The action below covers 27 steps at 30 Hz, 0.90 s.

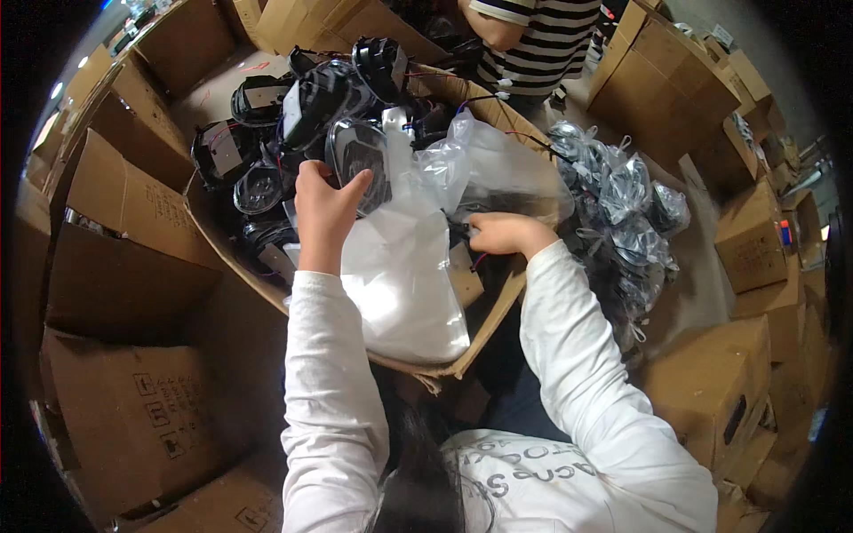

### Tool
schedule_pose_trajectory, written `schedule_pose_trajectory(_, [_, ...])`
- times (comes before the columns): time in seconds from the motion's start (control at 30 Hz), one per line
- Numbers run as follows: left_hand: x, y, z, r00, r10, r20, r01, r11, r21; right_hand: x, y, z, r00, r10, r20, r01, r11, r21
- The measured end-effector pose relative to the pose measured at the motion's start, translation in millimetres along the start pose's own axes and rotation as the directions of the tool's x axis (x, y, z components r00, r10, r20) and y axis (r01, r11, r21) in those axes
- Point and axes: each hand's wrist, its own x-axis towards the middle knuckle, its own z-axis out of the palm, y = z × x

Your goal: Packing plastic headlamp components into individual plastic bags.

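My left hand (322, 213) is closed on the edge of a black oval lamp-like unit (362, 164) with a clear front, thumb toward its face; the other fingers are partly hidden. My right hand (508, 234) has its fingers pinched together beside a dark part at the lower edge of a clear plastic bag (520, 164); what they grip is not plain. A stack of flat translucent plastic bags (400, 284) lies between my forearms, across an open cardboard box (498, 329). Several similar black units (259, 188) with thin wires are heaped at the box's left and far side.
Bagged units (626, 209) are piled right of the box. A person in a striped shirt (555, 40) stands at the far side. Cardboard cartons (142, 400) line the left, and more cartons (711, 382) stand on the right. Loose wires (524, 135) cross the box's far rim.
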Motion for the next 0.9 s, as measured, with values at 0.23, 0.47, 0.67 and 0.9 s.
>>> schedule_pose_trajectory(0.23, [-1, 34, -44, 0.957, 0.205, -0.204, -0.168, 0.968, 0.187, 0, -7, 5, 0.969, -0.246, -0.032, 0.248, 0.958, 0.146])
schedule_pose_trajectory(0.47, [-18, 41, -101, 0.949, 0.138, -0.283, -0.173, 0.980, -0.101, -26, -22, -28, 0.968, -0.006, -0.252, 0.069, 0.968, 0.243])
schedule_pose_trajectory(0.67, [-69, 68, -167, 0.749, 0.259, -0.610, -0.590, 0.680, -0.436, -57, 24, -55, 0.807, 0.082, -0.585, 0.458, 0.538, 0.708])
schedule_pose_trajectory(0.9, [-105, 61, -165, 0.901, 0.103, -0.421, -0.425, 0.403, -0.811, -58, -34, -12, 0.764, 0.124, -0.633, 0.633, 0.041, 0.773])
